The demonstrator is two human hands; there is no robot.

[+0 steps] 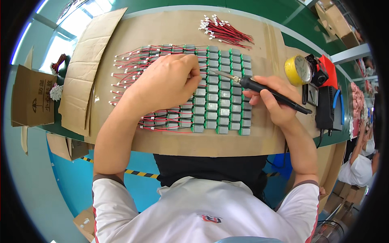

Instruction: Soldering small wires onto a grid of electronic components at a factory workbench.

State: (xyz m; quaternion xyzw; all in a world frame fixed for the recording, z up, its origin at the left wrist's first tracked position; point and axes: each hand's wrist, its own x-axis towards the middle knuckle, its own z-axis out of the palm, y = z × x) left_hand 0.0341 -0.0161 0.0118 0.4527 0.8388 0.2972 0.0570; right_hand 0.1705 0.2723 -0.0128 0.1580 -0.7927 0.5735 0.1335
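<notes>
Cloth shirt (194,202); left fingers (191,65) pinched together, contents unclear; right fingers (270,101) curled round soldering iron (277,95); boxy grey modules (223,103).

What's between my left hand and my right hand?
In the head view, grey-and-green modules lie there, with the soldering iron tip over them.

My bare left forearm (117,135) angles up toward 1 o'clock, and my left hand (166,83) sits at 11 o'clock from the middle of the view, back upward — its fingers (190,62) bent and gathered into a pinch toward 3 o'clock. My right forearm (300,148) leans toward 11 o'clock. At 2 o'clock, my right hand (281,101) curls in a pen-like grip — thumb (270,103) toward 11, forefinger (275,82) toward 9.
</notes>
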